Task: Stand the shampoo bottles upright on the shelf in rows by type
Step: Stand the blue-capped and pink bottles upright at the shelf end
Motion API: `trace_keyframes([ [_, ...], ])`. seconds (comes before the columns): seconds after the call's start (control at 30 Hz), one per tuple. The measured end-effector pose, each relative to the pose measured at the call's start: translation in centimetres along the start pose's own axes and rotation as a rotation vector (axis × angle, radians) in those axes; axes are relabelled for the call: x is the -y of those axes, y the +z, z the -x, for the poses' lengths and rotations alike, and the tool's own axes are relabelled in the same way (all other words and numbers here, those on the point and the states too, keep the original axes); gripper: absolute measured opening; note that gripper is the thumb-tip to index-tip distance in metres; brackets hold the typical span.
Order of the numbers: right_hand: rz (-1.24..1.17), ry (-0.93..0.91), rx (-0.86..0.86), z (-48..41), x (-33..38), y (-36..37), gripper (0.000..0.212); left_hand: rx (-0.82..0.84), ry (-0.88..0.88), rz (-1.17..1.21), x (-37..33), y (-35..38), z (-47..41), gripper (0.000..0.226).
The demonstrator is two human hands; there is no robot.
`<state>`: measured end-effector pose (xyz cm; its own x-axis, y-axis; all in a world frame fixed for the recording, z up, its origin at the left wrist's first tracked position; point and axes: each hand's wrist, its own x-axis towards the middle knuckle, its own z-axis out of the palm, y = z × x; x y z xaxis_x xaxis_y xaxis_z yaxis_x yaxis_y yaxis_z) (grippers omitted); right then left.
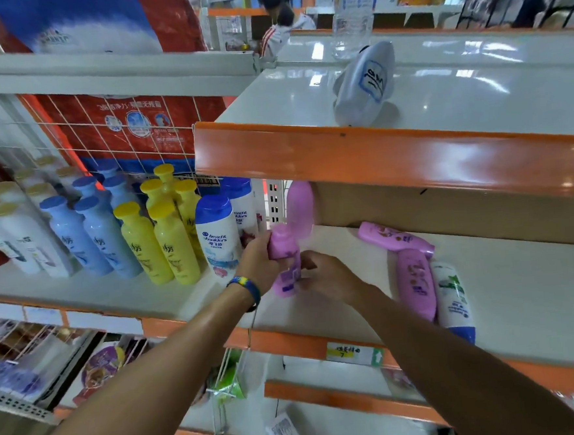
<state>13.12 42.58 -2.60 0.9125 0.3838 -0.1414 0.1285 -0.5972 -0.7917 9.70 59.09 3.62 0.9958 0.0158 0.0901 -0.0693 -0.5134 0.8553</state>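
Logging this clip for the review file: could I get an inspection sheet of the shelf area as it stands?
Surface: white middle shelf, orange front edge.
Job's things: pink bottle in hand; lying pink bottles and lying white bottle to the right; yellow bottles, blue bottles and Head & Shoulders bottles standing in rows.
Clutter: tilted grey-white bottle and clear water bottle on the top shelf.
Hands: left hand grips the pink bottle's upper part; right hand holds its lower end.
Cables: nothing seen.
Surroundings: wire grid over a red banner; person beyond the shelves.
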Motion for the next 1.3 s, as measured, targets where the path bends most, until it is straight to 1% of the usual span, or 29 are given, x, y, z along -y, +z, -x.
trace_keyframes([
  [0.07,-0.007,-0.012,-0.017,0.3,0.1,0.4,0.046,0.021,0.03,-0.02,0.3,0.4,-0.3,0.046],
  [0.13,-0.043,0.003,-0.069,0.6,0.2,0.9,0.048,0.008,0.031,-0.033,0.5,0.8,-0.6,0.044],
  [0.23,-0.111,0.018,-0.194,0.9,1.0,2.6,0.053,-0.108,-0.019,-0.027,0.5,1.6,-0.8,0.044],
  [0.3,-0.013,0.049,-0.296,0.4,1.0,3.8,0.061,-0.172,-0.041,-0.029,0.1,2.0,-0.8,0.045],
  [0.37,0.098,0.071,-0.366,0.0,1.3,4.4,0.064,-0.153,-0.021,-0.009,-0.3,2.1,-0.7,0.05],
  [0.4,0.085,0.079,-0.381,-0.1,1.4,4.5,0.063,-0.114,0.004,-0.004,-0.3,2.0,-0.7,0.055],
  [0.47,-0.015,0.063,-0.377,0.0,1.4,4.3,0.057,-0.022,0.055,0.012,-0.4,1.7,-0.7,0.062],
  [0.53,-0.131,0.068,-0.366,0.1,1.2,3.8,0.046,0.028,0.075,0.02,-0.4,1.4,-0.8,0.06],
  [0.63,-0.237,0.067,-0.391,-0.1,0.6,3.0,0.033,0.011,0.089,-0.018,-0.3,1.1,-0.7,0.049],
  [0.7,-0.248,0.063,-0.394,-0.2,0.6,2.6,0.028,0.001,0.114,-0.069,-0.2,0.9,-0.3,0.044],
  [0.8,-0.219,0.076,-0.442,-0.6,0.4,1.6,0.042,0.0,0.166,-0.16,0.0,0.6,0.4,0.042],
  [0.87,-0.182,0.092,-0.452,-1.1,0.4,1.1,0.046,-0.001,0.198,-0.231,0.3,0.4,0.8,0.043],
  [1.0,-0.149,0.112,-0.444,-2.1,0.2,0.2,0.039,0.038,0.216,-0.361,1.1,0.3,1.5,0.047],
  [1.07,-0.144,0.108,-0.453,-2.4,0.2,-0.1,0.039,0.064,0.222,-0.415,1.4,0.4,1.8,0.048],
  [1.2,-0.127,0.09,-0.451,-3.2,0.6,-0.3,0.041,0.086,0.209,-0.463,2.1,0.6,2.1,0.048],
  [1.3,-0.119,0.093,-0.462,-3.8,1.0,-0.4,0.037,0.092,0.199,-0.485,2.4,0.5,2.2,0.048],
])
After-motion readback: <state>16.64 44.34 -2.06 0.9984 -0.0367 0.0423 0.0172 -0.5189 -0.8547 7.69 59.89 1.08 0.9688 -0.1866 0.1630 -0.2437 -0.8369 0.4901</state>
